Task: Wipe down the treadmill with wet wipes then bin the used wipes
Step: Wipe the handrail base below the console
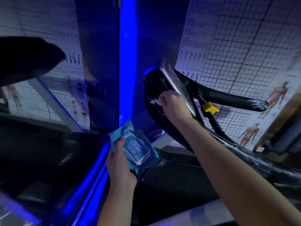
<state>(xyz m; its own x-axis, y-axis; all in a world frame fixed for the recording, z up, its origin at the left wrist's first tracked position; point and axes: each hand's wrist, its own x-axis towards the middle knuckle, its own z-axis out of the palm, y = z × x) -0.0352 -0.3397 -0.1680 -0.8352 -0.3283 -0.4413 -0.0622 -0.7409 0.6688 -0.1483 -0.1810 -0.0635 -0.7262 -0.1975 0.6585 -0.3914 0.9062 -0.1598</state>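
My left hand [121,162] grips a blue pack of wet wipes [135,147] at the lower middle of the view. Higher up, my right hand [173,103] pinches a white wipe [157,101] and presses it against the black back of the treadmill console [153,85]. The silver-edged console panel [179,88] tilts just right of that hand. A black handlebar [236,100] runs out to the right, its surface glistening wet. Below the panel sits a yellow safety clip [210,108].
Another black machine [32,152] fills the left side. A bright blue light strip [127,62] runs down the wall and along the floor between the machines. White anatomy charts [244,46] cover the walls. The treadmill's side rail [244,157] crosses under my right forearm.
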